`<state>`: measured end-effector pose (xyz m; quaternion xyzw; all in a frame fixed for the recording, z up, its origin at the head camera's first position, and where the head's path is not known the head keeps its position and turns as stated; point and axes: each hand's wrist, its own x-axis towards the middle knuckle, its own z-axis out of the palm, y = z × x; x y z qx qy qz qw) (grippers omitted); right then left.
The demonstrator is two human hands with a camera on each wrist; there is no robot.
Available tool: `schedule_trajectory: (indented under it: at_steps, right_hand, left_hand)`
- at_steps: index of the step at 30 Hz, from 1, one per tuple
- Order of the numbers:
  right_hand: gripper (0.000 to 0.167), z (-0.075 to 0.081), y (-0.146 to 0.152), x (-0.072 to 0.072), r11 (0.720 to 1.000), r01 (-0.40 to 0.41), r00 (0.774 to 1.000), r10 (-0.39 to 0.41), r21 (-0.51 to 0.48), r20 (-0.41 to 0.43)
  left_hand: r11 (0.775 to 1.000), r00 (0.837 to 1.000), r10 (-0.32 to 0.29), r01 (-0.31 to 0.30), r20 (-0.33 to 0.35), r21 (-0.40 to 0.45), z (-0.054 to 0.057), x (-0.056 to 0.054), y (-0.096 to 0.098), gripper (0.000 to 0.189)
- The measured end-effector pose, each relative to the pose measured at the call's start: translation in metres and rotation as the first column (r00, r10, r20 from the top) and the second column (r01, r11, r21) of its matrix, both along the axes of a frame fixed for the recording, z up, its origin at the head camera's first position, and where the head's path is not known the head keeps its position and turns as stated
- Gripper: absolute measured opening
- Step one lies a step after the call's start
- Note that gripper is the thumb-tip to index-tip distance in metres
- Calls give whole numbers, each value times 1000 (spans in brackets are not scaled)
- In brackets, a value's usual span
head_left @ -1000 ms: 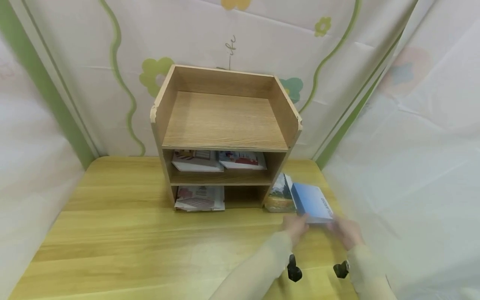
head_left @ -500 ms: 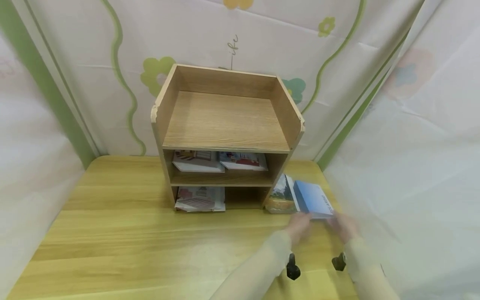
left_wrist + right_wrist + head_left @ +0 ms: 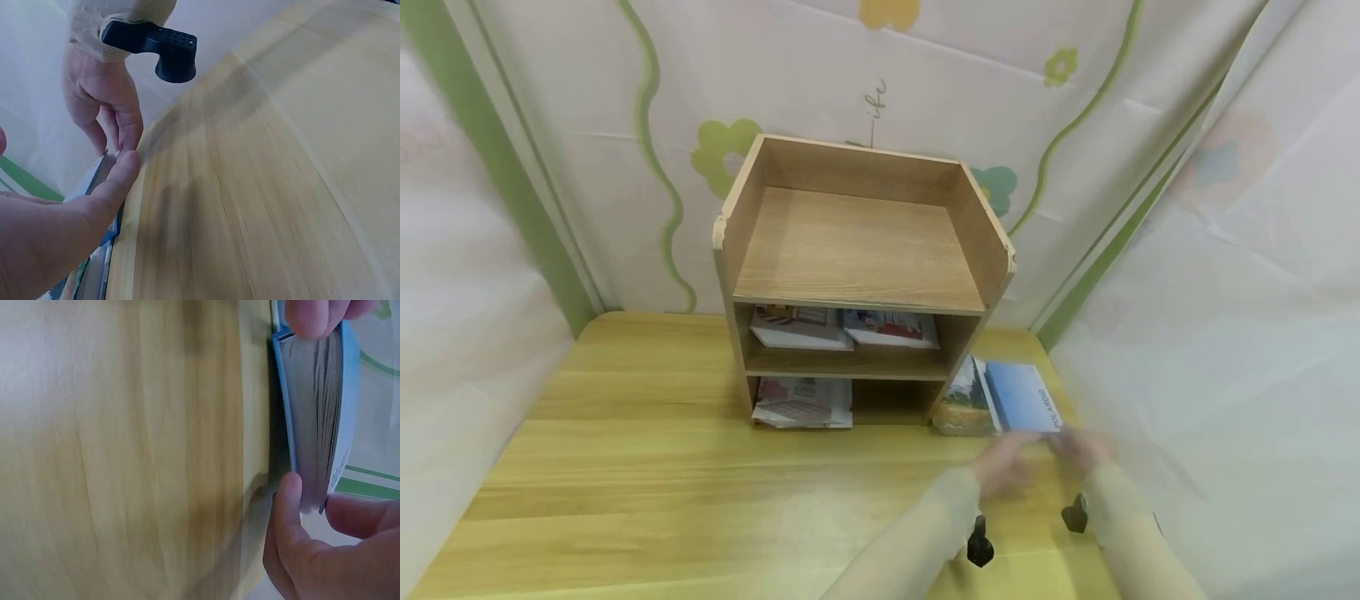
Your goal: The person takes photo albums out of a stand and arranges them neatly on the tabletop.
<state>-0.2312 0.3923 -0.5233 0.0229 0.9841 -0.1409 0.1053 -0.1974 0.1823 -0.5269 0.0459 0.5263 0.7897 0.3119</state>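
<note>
A thick blue photo album (image 3: 1021, 396) marked POLAROID lies at the table's right side, beside an album with a landscape cover (image 3: 964, 408). My right hand (image 3: 1086, 450) pinches the blue album's near right corner, thumb on one cover and fingers on the other. In the right wrist view, the page edges (image 3: 319, 394) face the camera. My left hand (image 3: 1003, 462) is at the album's near left edge; in the left wrist view, its finger (image 3: 115, 184) reaches out straight along that edge. Fingertips of the left hand show against the page edges in the right wrist view.
A wooden desk shelf (image 3: 857, 250) stands at the back of the table (image 3: 700, 500), left of the albums. Its lower compartments hold several thin booklets (image 3: 801, 402). Printed white curtains (image 3: 1225, 333) enclose the table at the back and sides.
The blue album has turned straighter and settled against the landscape album. My left hand has shifted slightly right along its near edge, while the right hand stays at the corner.
</note>
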Motion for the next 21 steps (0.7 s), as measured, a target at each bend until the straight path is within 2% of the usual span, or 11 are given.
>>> schedule_trajectory:
  at_steps: [1, 2, 4, 6, 9, 12, 17, 21]
  right_hand:
    - [22, -1, 2, -1, 993, -90, 996, 91, 81, -18]
    - [20, -2, 3, -2, 986, -126, 992, 128, 111, -10]
    - [16, -5, 5, -2, 955, -215, 974, 226, 206, -28]
    - [15, -7, 7, -3, 934, -255, 960, 274, 251, -47]
    - [16, -12, 8, -4, 945, -232, 965, 253, 231, -69]
    - [20, -17, 9, -3, 963, -207, 969, 227, 173, -101]
    - [23, -20, 15, 0, 982, -175, 973, 184, 72, -138]
    - [23, -19, 19, 3, 984, -172, 975, 177, 43, -135]
  left_hand:
    - [1000, 1000, -3, 3, 2, 5, -1, 0, -1, 46]
    - [1000, 1000, -6, 6, 0, 10, -2, 0, -2, 46]
    - [999, 1000, -9, 10, -4, 34, -4, 0, -5, 50]
    - [998, 1000, -9, 10, -8, 56, -8, -1, -9, 50]
    - [997, 999, -13, 16, -41, 70, -13, -1, -13, 46]
    - [997, 999, -6, 9, -32, 83, -18, -1, -14, 48]
    - [990, 993, 73, -84, 95, 112, -21, -4, -11, 49]
    - [986, 984, 118, -131, 133, 100, -22, -7, -7, 57]
